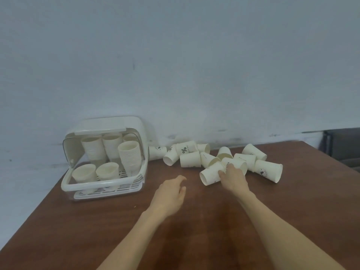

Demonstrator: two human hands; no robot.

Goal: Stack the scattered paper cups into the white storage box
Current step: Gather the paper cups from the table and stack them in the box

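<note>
The white storage box (67, 184) stands at the table's left rear with its clear lid swung up. Inside it are several stacks of paper cups (130, 156) and two low ones at the front. Several loose white paper cups (190, 159) lie on their sides in a pile to the right of the box. My right hand (232, 177) reaches into the pile's near edge, its fingers curled on a tipped cup (210, 174) whose mouth faces left. My left hand (171, 193) hovers over the bare wood between box and pile, fingers loosely curved and holding nothing.
The brown wooden table (214, 230) ends at the wall behind the box and pile. A dark piece of furniture (342, 147) stands beyond the table's right rear corner. One printed cup (269, 170) lies at the pile's right end.
</note>
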